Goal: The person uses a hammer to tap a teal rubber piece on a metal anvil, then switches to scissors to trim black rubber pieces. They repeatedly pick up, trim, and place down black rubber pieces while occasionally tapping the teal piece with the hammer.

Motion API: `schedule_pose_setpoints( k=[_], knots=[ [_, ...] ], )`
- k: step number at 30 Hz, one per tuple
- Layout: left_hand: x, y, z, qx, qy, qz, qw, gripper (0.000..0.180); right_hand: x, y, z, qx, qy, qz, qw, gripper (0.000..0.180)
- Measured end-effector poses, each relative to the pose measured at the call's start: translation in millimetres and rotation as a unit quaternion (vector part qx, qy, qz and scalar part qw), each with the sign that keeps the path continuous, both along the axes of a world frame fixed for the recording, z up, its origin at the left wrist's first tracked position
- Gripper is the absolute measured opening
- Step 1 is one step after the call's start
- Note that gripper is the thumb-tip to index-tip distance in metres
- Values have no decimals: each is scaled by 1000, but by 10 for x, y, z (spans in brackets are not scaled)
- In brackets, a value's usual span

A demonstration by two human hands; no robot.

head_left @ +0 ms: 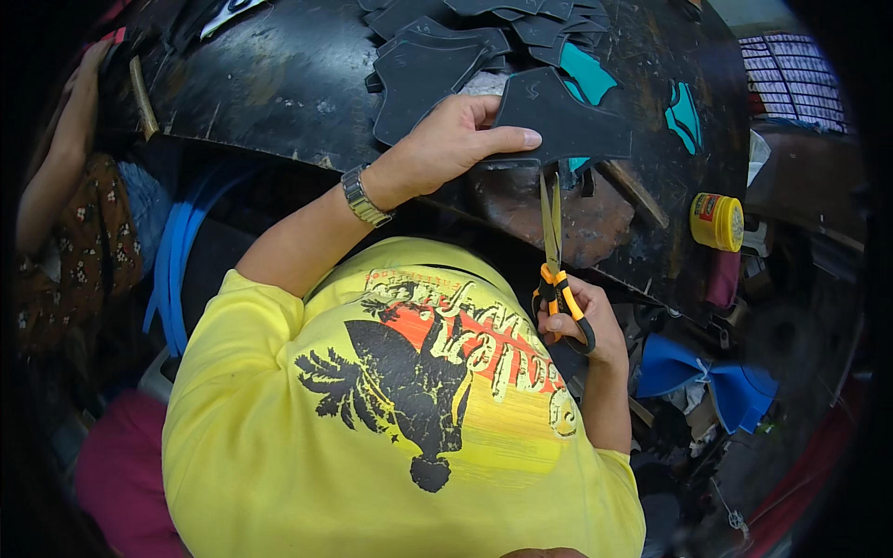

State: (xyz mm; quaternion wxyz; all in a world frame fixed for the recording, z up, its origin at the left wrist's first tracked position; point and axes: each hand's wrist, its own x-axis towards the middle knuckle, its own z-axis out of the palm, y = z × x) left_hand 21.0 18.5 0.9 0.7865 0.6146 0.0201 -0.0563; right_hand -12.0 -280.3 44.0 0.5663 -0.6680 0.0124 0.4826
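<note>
My left hand [437,152], with a metal-banded watch at the wrist, grips a dark grey cut sheet piece [563,121] between thumb and fingers. The piece is held over the table's near side, its lower edge toward me. In my right hand [595,321] is a pair of scissors [553,246] with orange and black handles. Its blades point away from me, slightly parted, and their tips reach the lower edge of the piece. Whether they touch it I cannot tell. Teal material [588,74] shows beside the piece.
A pile of similar dark pieces [437,60] lies at the far side of the dark worktable [270,84]. To the right are a teal and black cutout [684,116] and a yellow tub [716,221]. A wooden stick [633,193] lies near the edge. Another person's arm [70,149] is at the left.
</note>
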Motion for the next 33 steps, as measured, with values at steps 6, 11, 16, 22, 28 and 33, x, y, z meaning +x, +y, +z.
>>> schedule_pose_setpoints(
  k=[6,11,16,22,28,33],
  knots=[
    [-35,-27,116,-4,-13,-11,1000,26,32,20,-6,12,-12,-3,1000,42],
    [-67,-40,187,-87,-8,-17,996,24,39,67,-3,-8,-21,-4,1000,40],
    [-79,-21,208,-103,11,-34,994,23,20,71,-21,5,-15,-19,1000,40],
    [-91,-34,213,-166,14,-46,985,23,-10,39,-81,-13,-5,-35,999,62],
    [-94,-34,208,-175,8,-47,983,24,-22,39,-98,-7,-9,-31,999,62],
    [-97,-34,216,-163,13,-43,986,22,-18,55,-80,16,-13,-30,999,46]
  ],
)
